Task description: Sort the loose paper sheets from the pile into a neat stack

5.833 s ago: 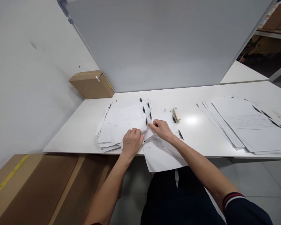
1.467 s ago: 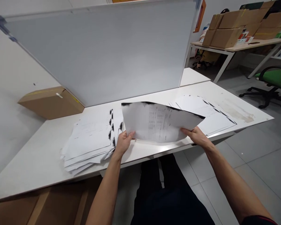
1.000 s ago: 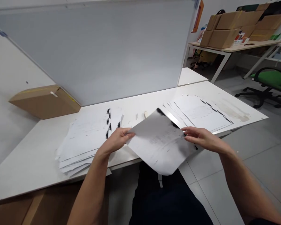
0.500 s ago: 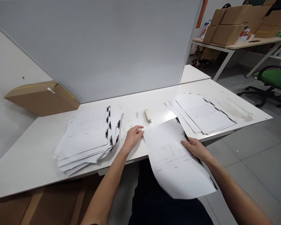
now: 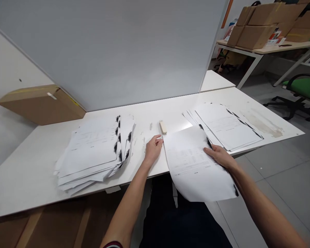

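Note:
Printed sheets of paper (image 5: 193,162) with black smudges along the right edge lie partly over the desk's front edge, their lower part hanging and curved. My right hand (image 5: 220,156) grips their right edge, thumb on top. At the upper left corner, the fingers of my left hand (image 5: 154,148) are closed at the paper's edge; how far they wrap it is hard to see. Just beyond that corner a small cream stapler (image 5: 163,127) lies on the desk, close to my left fingertips and the paper.
A thick, uneven stack of papers (image 5: 90,148) lies on the left of the white desk (image 5: 142,120), and a thinner stack (image 5: 224,127) on the right. A grey panel (image 5: 124,51) stands behind. A cardboard box (image 5: 41,105) is at the back left, and a green chair (image 5: 303,86) is far right.
My left hand has moved forward and right, towards the stapler. The sheets have shifted slightly forward and right with my right hand still gripping their edge. The view has moved slightly.

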`<move>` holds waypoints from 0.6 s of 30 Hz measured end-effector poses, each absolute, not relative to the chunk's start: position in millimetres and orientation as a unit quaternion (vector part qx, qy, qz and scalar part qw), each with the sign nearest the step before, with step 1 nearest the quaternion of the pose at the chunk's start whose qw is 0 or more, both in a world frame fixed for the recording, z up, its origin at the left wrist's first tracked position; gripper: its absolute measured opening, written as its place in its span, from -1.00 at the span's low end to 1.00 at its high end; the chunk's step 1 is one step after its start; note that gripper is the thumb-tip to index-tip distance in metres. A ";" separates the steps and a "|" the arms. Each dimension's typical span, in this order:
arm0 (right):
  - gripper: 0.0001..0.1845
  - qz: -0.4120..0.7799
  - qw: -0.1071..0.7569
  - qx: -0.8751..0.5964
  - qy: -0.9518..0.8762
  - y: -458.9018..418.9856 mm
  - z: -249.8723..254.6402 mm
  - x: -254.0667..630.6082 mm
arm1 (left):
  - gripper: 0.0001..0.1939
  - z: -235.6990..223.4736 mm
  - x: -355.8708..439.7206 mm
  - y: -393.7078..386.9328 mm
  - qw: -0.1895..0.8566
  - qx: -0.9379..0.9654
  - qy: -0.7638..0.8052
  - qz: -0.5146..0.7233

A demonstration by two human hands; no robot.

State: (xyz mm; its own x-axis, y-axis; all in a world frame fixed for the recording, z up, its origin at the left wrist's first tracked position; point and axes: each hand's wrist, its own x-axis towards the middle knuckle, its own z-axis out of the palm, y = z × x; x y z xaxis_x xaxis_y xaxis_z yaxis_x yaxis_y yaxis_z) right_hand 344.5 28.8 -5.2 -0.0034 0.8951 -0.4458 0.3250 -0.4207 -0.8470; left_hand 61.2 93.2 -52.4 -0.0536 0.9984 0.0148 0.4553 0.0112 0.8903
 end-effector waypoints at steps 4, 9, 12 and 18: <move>-0.64 0.519 0.258 -0.666 -0.470 33.1 -3.9 344.3 | -0.57 -50.7 61.2 95.3 0.335 0.606 0.617 0.374; -0.66 0.534 0.263 -0.655 -0.466 33.9 -5.8 348.2 | -0.53 -46.6 63.6 95.9 0.319 0.624 0.618 0.355; -0.65 0.519 0.265 -0.662 -0.472 35.3 -6.0 350.9 | -0.52 -46.6 65.3 96.5 0.312 0.625 0.625 0.348; -0.62 0.518 0.259 -0.661 -0.477 43.9 -5.8 353.4 | -0.44 -44.8 66.0 100.3 0.248 0.679 0.629 0.286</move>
State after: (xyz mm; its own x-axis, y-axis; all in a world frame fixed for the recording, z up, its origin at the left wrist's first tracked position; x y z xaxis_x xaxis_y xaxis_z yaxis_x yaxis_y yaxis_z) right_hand 353.4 43.9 -5.8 0.0074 0.8991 -0.4376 0.3614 -0.4104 -0.8372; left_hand 66.0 100.3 -44.8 0.0450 0.9960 0.0766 0.7120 -0.0858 0.6969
